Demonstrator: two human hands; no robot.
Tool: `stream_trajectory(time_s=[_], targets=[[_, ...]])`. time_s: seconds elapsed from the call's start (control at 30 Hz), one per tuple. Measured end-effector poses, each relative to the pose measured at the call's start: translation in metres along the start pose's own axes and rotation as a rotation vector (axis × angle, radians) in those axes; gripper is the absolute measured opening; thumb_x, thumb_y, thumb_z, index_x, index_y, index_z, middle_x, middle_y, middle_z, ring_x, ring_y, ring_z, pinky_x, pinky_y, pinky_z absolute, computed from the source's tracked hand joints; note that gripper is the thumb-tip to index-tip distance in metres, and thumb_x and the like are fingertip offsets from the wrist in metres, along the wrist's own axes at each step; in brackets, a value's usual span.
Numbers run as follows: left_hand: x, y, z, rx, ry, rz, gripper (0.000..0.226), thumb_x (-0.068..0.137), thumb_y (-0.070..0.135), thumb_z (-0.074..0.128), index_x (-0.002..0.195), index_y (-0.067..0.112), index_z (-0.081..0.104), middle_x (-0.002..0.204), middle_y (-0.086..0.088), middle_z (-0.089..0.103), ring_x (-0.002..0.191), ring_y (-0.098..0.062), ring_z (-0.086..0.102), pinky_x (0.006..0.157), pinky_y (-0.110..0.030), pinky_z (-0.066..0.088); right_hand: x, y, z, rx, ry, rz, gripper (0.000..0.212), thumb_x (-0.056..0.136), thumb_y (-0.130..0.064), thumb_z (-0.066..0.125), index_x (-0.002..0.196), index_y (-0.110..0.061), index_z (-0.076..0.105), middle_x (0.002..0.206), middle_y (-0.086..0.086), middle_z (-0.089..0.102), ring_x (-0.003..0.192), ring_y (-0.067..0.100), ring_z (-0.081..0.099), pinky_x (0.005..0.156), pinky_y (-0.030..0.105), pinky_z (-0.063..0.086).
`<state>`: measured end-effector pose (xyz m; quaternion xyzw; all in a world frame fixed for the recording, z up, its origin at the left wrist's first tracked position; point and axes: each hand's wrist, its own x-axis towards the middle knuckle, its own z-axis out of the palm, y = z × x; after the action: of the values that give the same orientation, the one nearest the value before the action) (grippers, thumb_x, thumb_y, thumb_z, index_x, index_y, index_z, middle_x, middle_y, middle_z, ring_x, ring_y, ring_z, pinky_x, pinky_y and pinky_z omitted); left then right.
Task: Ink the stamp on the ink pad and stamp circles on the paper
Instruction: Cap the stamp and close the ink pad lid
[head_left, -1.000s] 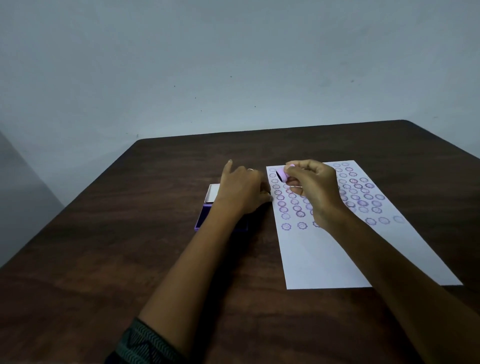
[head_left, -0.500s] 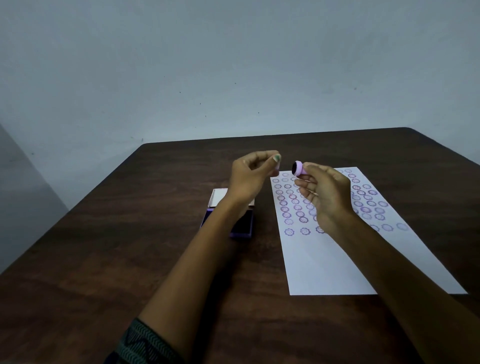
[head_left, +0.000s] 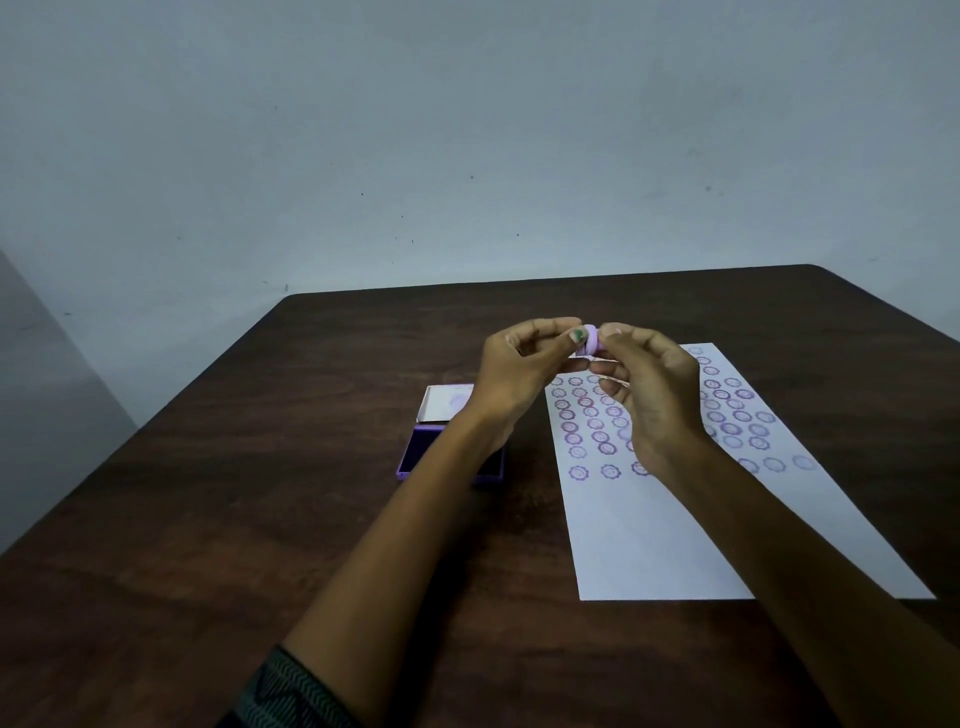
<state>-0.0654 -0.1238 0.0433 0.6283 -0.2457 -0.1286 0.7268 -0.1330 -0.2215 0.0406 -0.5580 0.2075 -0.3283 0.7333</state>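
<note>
Stamp: small round lilac plastic stamp (head_left: 591, 339), held up in the air above the far end of the paper, between both hands. Only a sliver of its rim shows; printing face hidden by fingertips, so can't tell whether inked.

L hand (head_left: 519, 376): fingers curled, thumb and fingertips pinched onto the stamp's left side; greenish mark on one nail. R hand (head_left: 652, 400): fingers curled likewise, closed on the stamp's right side. Both hands grip the same stamp, fingertips nearly touching each other.

Ink pad: 1 purple rectangular plastic ink pad case (head_left: 415, 452), lid open, dark pad surface facing up; white inner lid (head_left: 441, 402) lies flat behind it. Sits on table just left of the paper, partly covered by L wrist.

Paper: 1 white rectangular sheet of paper (head_left: 654, 540) flat on dark brown wooden table (head_left: 208, 519), right of centre. Far half carries rows of purple scalloped circle prints (head_left: 577, 472); near half blank. Approx. 45+ prints visible, exact count not possible since R hand covers the middle. Prints vary from dark to faint, palest at the right end of the nearest row.

Counts: stamp ×1, ink pad ×1, paper ×1, hands ×2.

Misc: patterned dark sleeve (head_left: 291, 691) on L arm, near bottom edge. Pale grey wall (head_left: 467, 130) behind table.
</note>
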Motion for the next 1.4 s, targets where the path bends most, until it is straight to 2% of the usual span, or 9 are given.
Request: stream_trajectory(time_s=[0.13, 0.37, 0.6, 0.73, 0.83, 0.97, 1.07, 1.17, 1.4], targets=[[0.001, -0.002, -0.001, -0.001, -0.001, 0.019, 0.023, 0.085, 0.011, 0.067, 0.107, 0.003, 0.068, 0.093, -0.006, 0.072, 0.083, -0.013, 0.069, 0.074, -0.020, 0.056, -0.001, 0.000, -0.001, -0.047, -0.006, -0.039, 0.019, 0.083, -0.017, 0.064, 0.101, -0.011, 0.066, 0.090, 0.004, 0.069, 0.073, 0.012, 0.064, 0.064, 0.022, 0.049], [0.005, -0.010, -0.002, -0.013, 0.014, 0.044, 0.023, 0.083, 0.011, 0.069, 0.105, 0.003, 0.069, 0.092, -0.007, 0.074, 0.085, -0.016, 0.071, 0.073, -0.020, 0.055, 0.001, 0.003, -0.001, -0.086, -0.008, -0.073, 0.022, 0.082, -0.020, 0.066, 0.102, -0.009, 0.065, 0.079, -0.006, 0.068, 0.065, 0.004, 0.064, 0.058, 0.015, 0.050], [0.006, -0.012, -0.004, 0.058, 0.009, 0.093, 0.022, 0.082, 0.010, 0.071, 0.102, 0.001, 0.069, 0.089, -0.010, 0.073, 0.081, -0.016, 0.071, 0.073, -0.022, 0.056, 0.004, 0.005, -0.003, -0.109, -0.038, -0.141, 0.023, 0.082, -0.017, 0.066, 0.105, -0.011, 0.063, 0.082, -0.004, 0.068, 0.063, 0.001, 0.065, 0.051, 0.007, 0.048], [0.010, -0.011, -0.013, 0.294, -0.014, 0.161, 0.020, 0.080, 0.015, 0.073, 0.099, 0.009, 0.070, 0.090, -0.008, 0.073, 0.085, -0.019, 0.070, 0.078, -0.031, 0.055, 0.007, 0.010, -0.004, -0.205, -0.077, -0.222, 0.022, 0.082, -0.013, 0.066, 0.103, -0.014, 0.064, 0.094, 0.005, 0.068, 0.079, 0.009, 0.065, 0.060, 0.011, 0.051], [0.014, -0.009, -0.024, 0.531, -0.050, 0.192, 0.020, 0.083, 0.022, 0.071, 0.101, 0.016, 0.070, 0.096, 0.000, 0.072, 0.091, -0.017, 0.068, 0.083, -0.033, 0.055, 0.008, 0.021, -0.004, -0.450, -0.148, -0.290, 0.013, 0.085, -0.014, 0.061, 0.099, -0.014, 0.063, 0.090, 0.002, 0.066, 0.076, 0.006, 0.060, 0.068, 0.023, 0.051], [0.018, -0.009, -0.044, 0.817, -0.082, 0.132, 0.025, 0.087, 0.036, 0.064, 0.106, 0.021, 0.068, 0.111, 0.003, 0.070, 0.102, -0.013, 0.063, 0.091, -0.036, 0.050, 0.008, 0.034, -0.004, -0.720, -0.360, -0.289, 0.012, 0.088, -0.011, 0.054, 0.093, -0.009, 0.065, 0.084, 0.004, 0.069, 0.075, 0.014, 0.062, 0.062, 0.014, 0.042], [0.019, -0.010, -0.058, 0.990, -0.134, 0.072, 0.032, 0.087, 0.044, 0.059, 0.111, 0.023, 0.067, 0.123, 0.001, 0.064, 0.113, -0.016, 0.057, 0.098, -0.041, 0.046, 0.011, 0.030, -0.006, -0.712, -0.340, -0.270, 0.015, 0.088, -0.010, 0.055, 0.100, -0.009, 0.065, 0.093, 0.000, 0.066, 0.074, 0.004, 0.058, 0.065, 0.010, 0.040], [0.021, -0.009, -0.070, 1.037, -0.142, 0.005, 0.037, 0.087, 0.049, 0.057, 0.114, 0.025, 0.064, 0.131, -0.002, 0.059, 0.121, -0.018, 0.052, 0.101, -0.039, 0.043, 0.015, 0.024, -0.012, -0.683, -0.293, -0.212, 0.018, 0.087, -0.013, 0.058, 0.105, -0.010, 0.064, 0.096, -0.003, 0.060, 0.077, 0.004, 0.056, 0.064, 0.012, 0.041], [0.013, 0.003, -0.087, 0.921, -0.166, -0.066, 0.046, 0.091, 0.043, 0.053, 0.128, 0.017, 0.056, 0.137, -0.002, 0.054, 0.125, -0.017, 0.048, 0.098, -0.030, 0.037, 0.029, 0.014, -0.026, -0.638, -0.230, -0.082, 0.022, 0.080, -0.017, 0.067, 0.102, -0.013, 0.064, 0.108, 0.008, 0.068, 0.094, 0.021, 0.064, 0.062, 0.021, 0.043]])
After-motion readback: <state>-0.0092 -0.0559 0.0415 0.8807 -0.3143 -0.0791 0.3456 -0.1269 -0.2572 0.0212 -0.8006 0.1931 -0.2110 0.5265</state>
